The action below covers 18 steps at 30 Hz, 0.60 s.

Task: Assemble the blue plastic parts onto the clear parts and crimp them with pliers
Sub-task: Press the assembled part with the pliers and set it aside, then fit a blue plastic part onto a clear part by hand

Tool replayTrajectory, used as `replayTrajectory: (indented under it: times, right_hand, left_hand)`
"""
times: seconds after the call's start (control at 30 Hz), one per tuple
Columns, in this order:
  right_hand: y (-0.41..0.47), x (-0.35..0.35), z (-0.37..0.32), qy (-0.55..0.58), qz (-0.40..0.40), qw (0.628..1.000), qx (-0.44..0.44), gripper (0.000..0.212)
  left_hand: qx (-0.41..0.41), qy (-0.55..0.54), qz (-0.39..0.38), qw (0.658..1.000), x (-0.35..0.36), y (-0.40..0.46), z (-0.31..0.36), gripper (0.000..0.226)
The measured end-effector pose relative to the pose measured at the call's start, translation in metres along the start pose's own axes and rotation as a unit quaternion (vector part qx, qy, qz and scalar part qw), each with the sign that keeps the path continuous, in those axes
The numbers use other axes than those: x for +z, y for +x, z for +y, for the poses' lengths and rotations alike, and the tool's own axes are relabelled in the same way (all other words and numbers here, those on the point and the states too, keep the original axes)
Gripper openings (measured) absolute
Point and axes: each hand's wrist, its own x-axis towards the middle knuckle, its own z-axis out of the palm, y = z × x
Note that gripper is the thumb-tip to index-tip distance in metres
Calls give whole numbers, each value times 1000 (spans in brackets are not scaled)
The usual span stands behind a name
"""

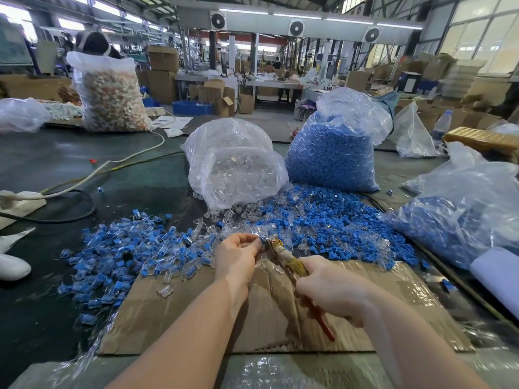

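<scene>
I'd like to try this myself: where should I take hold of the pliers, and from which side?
Grip the pliers by the handles, as the right hand does now, coming from the near right. The nose points up and left at the small part the left hand pinches, and the handles, one red, trail back toward the person. That end is the free one and likely gives the squeeze its leverage.

Two bare forearms, left hand (238,255), right hand (331,287), no sleeves, no gloves

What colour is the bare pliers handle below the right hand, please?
Red, on the pliers handle, head view.
</scene>
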Motion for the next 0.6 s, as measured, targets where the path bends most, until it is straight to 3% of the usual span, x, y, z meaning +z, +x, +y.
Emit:
replayTrajectory:
  times: [0.23,0.33,0.43,0.5,0.6]
  right_hand:
    - [3,5,4,-30,34,998,-36,14]
    - [4,9,8,20,41,998,-38,18]
    - [13,12,24,-46,127,990,-42,19]
    - [17,11,37,-174,222,959,-32,16]
    - [20,9,53,-281,270,921,28,48]
  left_hand:
    - [5,-1,0,1000,2,-2,-1,8]
    - [-2,6,2,1000,-3,-2,-3,10]
    - [67,103,43,991,-17,4,-2,9]
    - [139,231,89,959,-35,12,-1,9]
    - [210,413,154,873,-67,25,2,15]
